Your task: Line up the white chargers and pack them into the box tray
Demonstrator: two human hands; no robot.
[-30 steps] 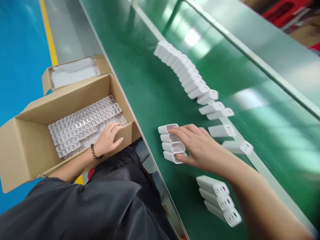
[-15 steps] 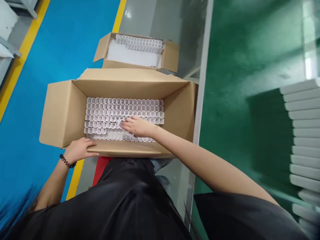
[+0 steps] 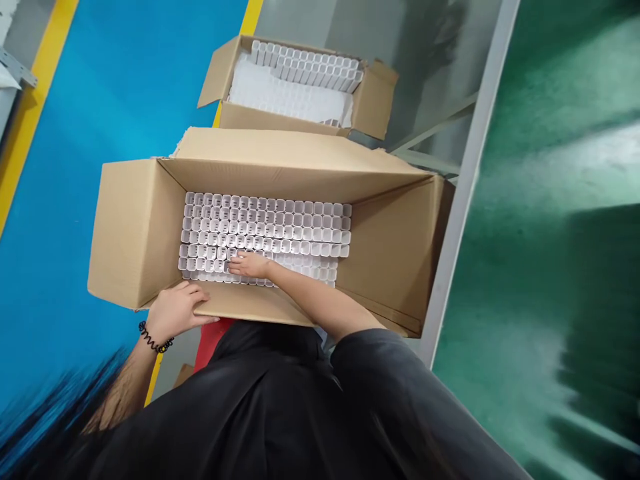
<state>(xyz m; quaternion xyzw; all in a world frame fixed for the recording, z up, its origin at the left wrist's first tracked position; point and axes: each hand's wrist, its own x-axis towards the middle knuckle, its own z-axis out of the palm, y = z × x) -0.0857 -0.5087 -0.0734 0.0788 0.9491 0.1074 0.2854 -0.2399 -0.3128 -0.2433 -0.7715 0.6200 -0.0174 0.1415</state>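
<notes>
A deep open cardboard box point(image 3: 390, 240) stands in front of me with rows of white, square, open-topped plastic containers point(image 3: 267, 203) upright inside. My left hand point(image 3: 175, 310) grips the box's near wall at the left, fingers over the rim and thumb outside. Inside the box, my right hand point(image 3: 250, 265) has its fingers closed at a white container at the end of the nearest upper row, which stands level with its neighbours. The fingers partly cover that container. To the right of this hand a lower layer of containers point(image 3: 320, 270) shows.
Behind the big box is a smaller open cardboard box point(image 3: 285, 120) with white containers along its far side and a white sheet. A grey metal rail point(image 3: 470, 180) runs along the right, beside a green floor point(image 3: 500, 333). Blue floor point(image 3: 135, 80) lies at the left.
The container my right hand held tilted now appears upright at the end of the near row. That hand has moved lower and toward me. The left hand still holds the rim; the view has shifted.
</notes>
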